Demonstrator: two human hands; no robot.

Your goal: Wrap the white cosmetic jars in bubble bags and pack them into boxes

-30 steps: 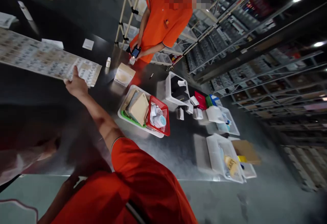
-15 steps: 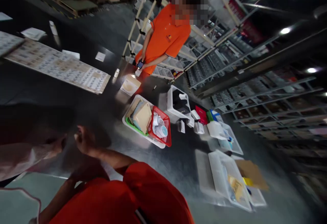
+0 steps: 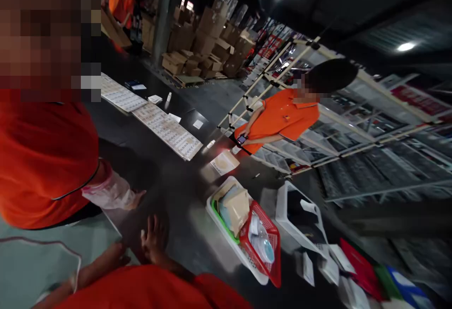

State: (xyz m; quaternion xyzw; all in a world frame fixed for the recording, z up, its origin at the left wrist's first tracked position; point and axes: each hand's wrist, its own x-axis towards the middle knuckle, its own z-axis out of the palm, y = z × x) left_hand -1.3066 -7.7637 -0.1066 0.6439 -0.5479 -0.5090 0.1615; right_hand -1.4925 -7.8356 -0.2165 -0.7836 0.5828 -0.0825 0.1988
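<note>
Both hands rest near the dark table's (image 3: 183,196) front edge. The right hand (image 3: 154,238) lies open, fingers spread, on the table; the left hand (image 3: 115,255) is blurred, grip unclear. A co-worker's sleeved hand (image 3: 116,194) rests just beyond.

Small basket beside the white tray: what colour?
Red, a mesh basket sitting against the white tray; head view shows it best, right of the right hand.

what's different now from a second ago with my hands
Your right hand left the label sheets far across the table and pulled back to its near edge, holding nothing. Your left hand lies at that edge too. The baskets stayed put.
</note>
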